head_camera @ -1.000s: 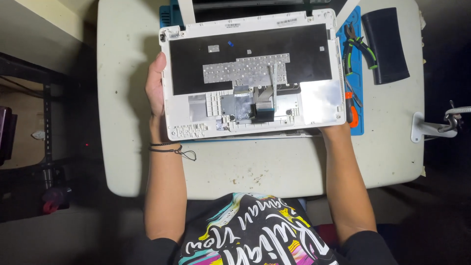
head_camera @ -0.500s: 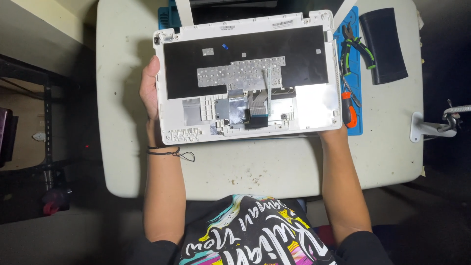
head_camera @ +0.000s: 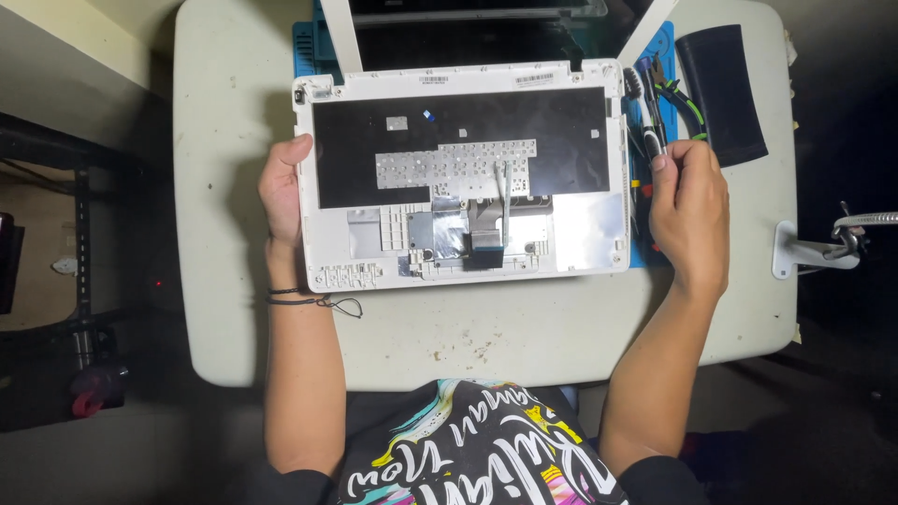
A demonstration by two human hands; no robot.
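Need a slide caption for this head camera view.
Left hand steadies an upturned white laptop cover; right hand grips a slim tool.

One white laptop cover (head_camera: 463, 178), one table (head_camera: 234, 122), one dark pouch (head_camera: 722, 93), two hands.

Right hand (head_camera: 690, 217) has let go of the white laptop cover (head_camera: 460, 176); earlier it gripped the cover's right edge, now it sits just right of the cover over the blue mat (head_camera: 660, 49), fingertips on a dark slim tool (head_camera: 652, 112). Cover now held only by the left hand (head_camera: 281, 192) at its left edge and has shifted a bit toward the person.
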